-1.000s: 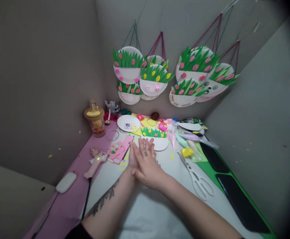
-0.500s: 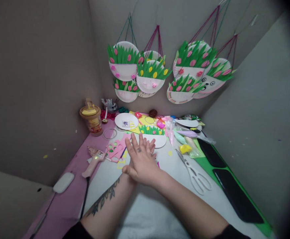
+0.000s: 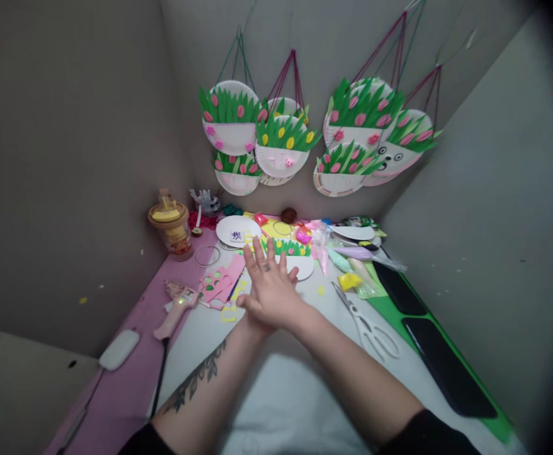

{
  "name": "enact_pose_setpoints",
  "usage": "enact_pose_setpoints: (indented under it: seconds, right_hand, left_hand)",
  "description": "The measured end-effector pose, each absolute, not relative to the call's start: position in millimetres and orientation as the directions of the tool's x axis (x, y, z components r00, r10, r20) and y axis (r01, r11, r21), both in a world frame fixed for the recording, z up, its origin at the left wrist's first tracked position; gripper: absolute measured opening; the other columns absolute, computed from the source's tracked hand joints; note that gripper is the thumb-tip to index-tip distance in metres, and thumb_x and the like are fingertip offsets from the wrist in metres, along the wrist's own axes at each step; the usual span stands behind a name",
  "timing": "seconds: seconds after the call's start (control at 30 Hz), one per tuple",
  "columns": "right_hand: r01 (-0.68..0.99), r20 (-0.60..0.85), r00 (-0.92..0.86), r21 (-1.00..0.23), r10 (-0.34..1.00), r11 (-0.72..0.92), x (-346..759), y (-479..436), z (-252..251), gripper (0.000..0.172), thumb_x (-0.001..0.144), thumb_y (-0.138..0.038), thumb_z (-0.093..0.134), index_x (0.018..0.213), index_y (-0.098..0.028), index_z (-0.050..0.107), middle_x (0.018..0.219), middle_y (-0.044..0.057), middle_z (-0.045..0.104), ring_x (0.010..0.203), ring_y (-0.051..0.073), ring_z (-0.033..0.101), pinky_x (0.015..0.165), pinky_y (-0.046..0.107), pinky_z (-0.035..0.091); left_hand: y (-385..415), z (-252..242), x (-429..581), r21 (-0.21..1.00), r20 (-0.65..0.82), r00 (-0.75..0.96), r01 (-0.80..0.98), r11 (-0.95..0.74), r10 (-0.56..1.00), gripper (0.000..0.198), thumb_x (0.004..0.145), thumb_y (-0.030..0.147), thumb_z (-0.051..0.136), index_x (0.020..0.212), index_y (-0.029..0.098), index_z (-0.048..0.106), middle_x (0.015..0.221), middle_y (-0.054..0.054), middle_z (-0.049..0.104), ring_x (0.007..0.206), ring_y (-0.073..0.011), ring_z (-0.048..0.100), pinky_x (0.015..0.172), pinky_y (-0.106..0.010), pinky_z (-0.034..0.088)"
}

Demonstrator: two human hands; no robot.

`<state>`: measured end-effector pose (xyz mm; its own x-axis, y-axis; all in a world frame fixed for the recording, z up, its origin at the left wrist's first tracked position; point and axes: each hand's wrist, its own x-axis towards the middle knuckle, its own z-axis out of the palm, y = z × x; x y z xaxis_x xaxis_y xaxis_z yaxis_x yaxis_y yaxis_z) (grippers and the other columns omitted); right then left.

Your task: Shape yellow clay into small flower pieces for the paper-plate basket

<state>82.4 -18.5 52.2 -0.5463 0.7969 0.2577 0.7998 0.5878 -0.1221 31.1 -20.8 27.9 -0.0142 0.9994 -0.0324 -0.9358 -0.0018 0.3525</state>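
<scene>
My right hand (image 3: 273, 297) lies palm down across my left hand (image 3: 294, 275), its fingers spread and nothing in its grasp. Most of the left hand is covered; only a fingertip at the right side and the wrist show, and it seems to lie flat. Just beyond the fingers is a folded white paper plate (image 3: 303, 268) with green paper grass (image 3: 288, 248) and small yellow and pink flowers, partly hidden by the hands. Pink paper scraps (image 3: 217, 284) and a yellow cut-out frame (image 3: 229, 314) lie to the left. White-handled scissors (image 3: 368, 325) rest on the right.
A pink glue gun (image 3: 179, 309) with a black cord stands left. Behind are a lidded cup (image 3: 172, 234), a white plate (image 3: 226, 230), bagged clay (image 3: 351, 281) and a brown yarn ball (image 3: 289, 215). Several plate baskets (image 3: 283, 161) hang above. Black trays (image 3: 447, 366) line the right edge.
The right hand has slid over the left, so fewer of the left fingers show. Both hands remain together, and the whole view has shifted slightly.
</scene>
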Motion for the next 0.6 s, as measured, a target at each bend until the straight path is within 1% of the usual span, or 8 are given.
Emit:
enact_pose_setpoints:
  seconds: [0.1,0.17,0.23,0.3,0.37,0.47,0.53,0.6]
  right_hand:
    - [0.797,0.162,-0.57,-0.128,0.805,0.59,95,-11,51,0.096,0.084,-0.056,0.05,0.146,-0.019,-0.014,0.154,0.013,-0.016,0.14,0.04,-0.012,0.107,0.067,0.01]
    - [0.734,0.125,-0.655,-0.132,0.745,0.667,98,-19,45,0.1,0.082,-0.058,0.052,0.146,-0.018,-0.013,0.153,0.015,-0.017,0.139,0.042,-0.013,0.106,0.068,0.011]
    - [0.665,0.149,-0.721,-0.123,0.677,0.736,94,-27,42,0.103,0.078,-0.063,0.053,0.146,-0.02,-0.012,0.153,0.015,-0.017,0.139,0.043,-0.015,0.104,0.071,0.01]
    - [0.657,0.199,-0.72,-0.111,0.665,0.745,88,-28,44,0.101,0.078,-0.064,0.051,0.147,-0.025,-0.011,0.154,0.012,-0.017,0.139,0.043,-0.014,0.102,0.072,0.009]
    - [0.722,0.224,-0.648,-0.121,0.728,0.681,86,-19,47,0.095,0.082,-0.06,0.049,0.146,-0.026,-0.012,0.154,0.01,-0.018,0.14,0.042,-0.012,0.103,0.071,0.009]
    - [0.797,0.198,-0.553,-0.155,0.809,0.583,94,-7,49,0.089,0.087,-0.053,0.045,0.145,-0.023,-0.016,0.154,0.011,-0.019,0.141,0.04,-0.01,0.105,0.069,0.009]
    - [0.78,0.151,-0.582,-0.175,0.799,0.601,98,-11,49,0.092,0.087,-0.054,0.045,0.144,-0.02,-0.02,0.153,0.014,-0.019,0.141,0.039,-0.01,0.106,0.067,0.01]
    - [0.718,0.126,-0.664,-0.171,0.737,0.675,94,-22,50,0.102,0.082,-0.06,0.05,0.144,-0.02,-0.02,0.153,0.015,-0.018,0.14,0.041,-0.011,0.105,0.068,0.011]
  left_hand:
    - [-19,29,24,0.345,-0.044,0.278,-0.897,0.276,0.96,0.074,0.083,0.069,0.014,0.144,0.03,0.03,0.15,-0.004,0.033,0.142,-0.0266,0.018,0.113,-0.05,0.013]
    - [-20,28,20,0.343,-0.071,0.227,-0.909,0.237,0.971,0.074,0.084,0.069,0.013,0.144,0.029,0.031,0.15,-0.002,0.034,0.142,-0.024,0.018,0.114,-0.046,0.012]
    - [-22,28,21,0.349,-0.092,0.075,-0.931,0.103,0.993,0.066,0.086,0.064,0.015,0.143,0.036,0.03,0.152,0.005,0.029,0.143,-0.0216,0.013,0.115,-0.044,0.011]
    - [-24,30,26,0.354,-0.102,-0.005,-0.935,0.031,0.995,0.06,0.086,0.061,0.016,0.141,0.042,0.029,0.154,0.01,0.023,0.144,-0.0222,0.008,0.114,-0.048,0.011]
    - [-23,33,29,0.354,-0.09,0.035,-0.933,0.065,0.995,0.059,0.086,0.062,0.017,0.141,0.043,0.029,0.154,0.009,0.021,0.143,-0.025,0.008,0.114,-0.051,0.01]
    - [-18,36,21,0.352,-0.062,0.193,-0.914,0.202,0.979,0.069,0.084,0.067,0.015,0.143,0.034,0.032,0.152,0.0,0.028,0.142,-0.0283,0.017,0.113,-0.052,0.01]
    - [-15,34,14,0.346,-0.072,0.229,-0.907,0.239,0.971,0.077,0.083,0.07,0.014,0.145,0.027,0.029,0.151,-0.006,0.032,0.141,-0.0276,0.021,0.113,-0.05,0.012]
    - [-14,33,11,0.34,-0.101,0.158,-0.922,0.183,0.982,0.075,0.083,0.069,0.014,0.146,0.028,0.025,0.152,-0.004,0.029,0.142,-0.0254,0.019,0.113,-0.05,0.013]
